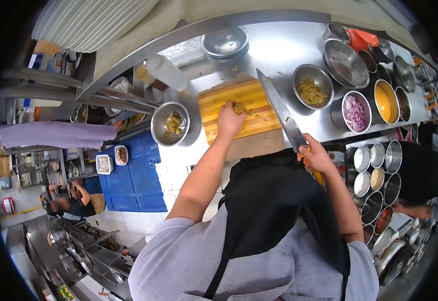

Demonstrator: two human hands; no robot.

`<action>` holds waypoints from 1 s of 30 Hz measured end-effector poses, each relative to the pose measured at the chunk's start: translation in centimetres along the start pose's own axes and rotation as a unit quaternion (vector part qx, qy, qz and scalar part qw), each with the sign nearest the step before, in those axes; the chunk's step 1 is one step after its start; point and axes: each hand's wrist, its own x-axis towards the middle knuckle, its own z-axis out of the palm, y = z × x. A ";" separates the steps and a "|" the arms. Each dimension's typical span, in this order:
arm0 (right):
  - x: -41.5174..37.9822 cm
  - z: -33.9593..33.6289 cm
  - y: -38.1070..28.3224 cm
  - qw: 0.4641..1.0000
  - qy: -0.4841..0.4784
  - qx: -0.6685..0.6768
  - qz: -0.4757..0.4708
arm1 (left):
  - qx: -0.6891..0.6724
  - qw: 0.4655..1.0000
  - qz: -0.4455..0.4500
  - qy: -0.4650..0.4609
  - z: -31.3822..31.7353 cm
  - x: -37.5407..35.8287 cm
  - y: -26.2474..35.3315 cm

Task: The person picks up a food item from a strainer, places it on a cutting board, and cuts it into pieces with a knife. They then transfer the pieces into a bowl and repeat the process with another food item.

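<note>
On the yellow striped cutting board, my left hand is closed over a yellow-green vegetable piece that looks like pickle. Small scraps lie around it on the board. My right hand grips the yellow handle of a large chef's knife. The blade points away from me, along the board's right side, with bits stuck to it. Left of the board, a steel bowl contains yellow-green chunks. To the right, another steel bowl has thin yellowish strips in it.
Pots of chopped red onion and orange sauce stand at the right. Stacked steel bowls and a squeeze bottle are at the back. A blue surface lies left; other people work at both sides.
</note>
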 end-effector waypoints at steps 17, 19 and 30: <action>-0.9 -2.6 2.2 0.999 0.012 -0.032 -0.001 | 0.051 0.982 0.179 -0.013 -1.8 -1.6 -3.1; -0.8 -2.5 2.1 0.999 0.013 -0.038 -0.006 | 0.064 0.982 0.178 0.006 -1.4 -1.9 -2.6; -0.4 -1.8 1.5 0.999 -0.009 -0.052 0.002 | 0.047 0.987 0.131 0.082 0.2 -0.4 -0.8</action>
